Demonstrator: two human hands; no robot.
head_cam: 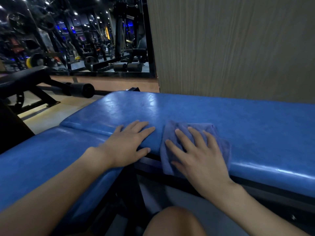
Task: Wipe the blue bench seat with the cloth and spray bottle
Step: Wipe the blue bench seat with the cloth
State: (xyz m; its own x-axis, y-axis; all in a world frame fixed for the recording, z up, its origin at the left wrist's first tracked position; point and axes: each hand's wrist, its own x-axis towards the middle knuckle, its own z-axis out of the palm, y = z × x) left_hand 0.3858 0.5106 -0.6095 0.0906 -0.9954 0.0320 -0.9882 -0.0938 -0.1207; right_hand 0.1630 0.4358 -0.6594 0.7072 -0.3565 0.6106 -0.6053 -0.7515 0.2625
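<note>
Right hand (201, 155) fingers splayed on cloth (219, 133)

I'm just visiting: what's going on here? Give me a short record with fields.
place: gym, with a mirror and weight machines behind
surface: blue bench seat, glossy padded vinyl
left hand: flat on the seat, empty, fingers spread
right hand: pressing flat on the blue cloth
cloth: crumpled, draped over the seat's near edge
spray bottle: not in view
other: black bench at left
</note>
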